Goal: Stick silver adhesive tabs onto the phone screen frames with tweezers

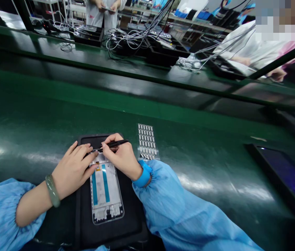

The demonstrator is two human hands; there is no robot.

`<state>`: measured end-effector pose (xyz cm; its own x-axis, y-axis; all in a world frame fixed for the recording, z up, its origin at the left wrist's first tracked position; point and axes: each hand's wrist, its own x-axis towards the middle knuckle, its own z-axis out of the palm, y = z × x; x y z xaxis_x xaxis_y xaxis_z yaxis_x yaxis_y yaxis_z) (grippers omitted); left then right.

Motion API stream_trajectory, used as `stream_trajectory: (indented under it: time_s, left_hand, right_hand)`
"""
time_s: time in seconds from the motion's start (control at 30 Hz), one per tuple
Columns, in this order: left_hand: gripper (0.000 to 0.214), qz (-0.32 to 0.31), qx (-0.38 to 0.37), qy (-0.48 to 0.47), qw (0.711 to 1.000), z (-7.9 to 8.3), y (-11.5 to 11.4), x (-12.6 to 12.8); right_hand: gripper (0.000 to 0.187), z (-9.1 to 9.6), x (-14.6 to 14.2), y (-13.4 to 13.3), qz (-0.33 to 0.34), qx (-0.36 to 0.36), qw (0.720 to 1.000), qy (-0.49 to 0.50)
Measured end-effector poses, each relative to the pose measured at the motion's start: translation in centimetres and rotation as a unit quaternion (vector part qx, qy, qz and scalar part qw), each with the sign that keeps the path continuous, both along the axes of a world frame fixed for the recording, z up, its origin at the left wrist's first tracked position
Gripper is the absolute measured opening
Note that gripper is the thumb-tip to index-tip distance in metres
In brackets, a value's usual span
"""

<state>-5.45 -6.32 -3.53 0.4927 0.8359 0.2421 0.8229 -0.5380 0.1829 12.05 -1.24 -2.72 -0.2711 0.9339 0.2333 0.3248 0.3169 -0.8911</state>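
Close up in my view, a blue left sleeve [3, 212] fills the lower left corner of the frame, with a green bangle [52, 190] on the wrist beyond it. My left hand [72, 166] reaches right from there, its fingers loosely spread, fingertips at the upper left end of the phone frame [114, 190]. I cannot tell whether its thumb and forefinger pinch anything.

The phone frame lies below the middle of the picture, pale side up with two blue strips [106, 183] along it, on a black tray [134, 218] that rests on the green surface [40, 122]. At the frame's top end I see my right hand [122, 157] closed on a slim black tool [118, 142], its tip pointing left toward the left fingers. A blue wristband [143, 174] and a blue right sleeve [181, 209] follow.

Just beyond that wrist, near the centre, lies a sheet of small pale pieces [146, 137] in rows. Far right, I make out a dark-screened device [285, 174].

Across the top, left to right, I get a person in white [95, 15] holding something flat, then black bins [163, 52] with tangled cables [134, 36], then a co-worker's pale sleeve [236, 42], upper right.
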Motion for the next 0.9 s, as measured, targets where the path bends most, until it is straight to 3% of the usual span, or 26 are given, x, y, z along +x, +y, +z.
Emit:
stream_trajectory:
  time_s: [0.43, 0.9]
  left_hand:
    - [0.016, 0.043, -0.02, -0.13, 0.99, -0.7, 1.8, -0.3]
    - [0.015, 0.067, -0.033, -0.142, 0.987, -0.7, 2.1, 0.1]
  right_hand:
    - [0.007, -0.4, 1.3, -0.1, 0.05, 0.101, 0.993, -0.04]
    - [0.006, -0.7, 1.6, -0.1, 0.119, 0.162, 0.978, -0.064]
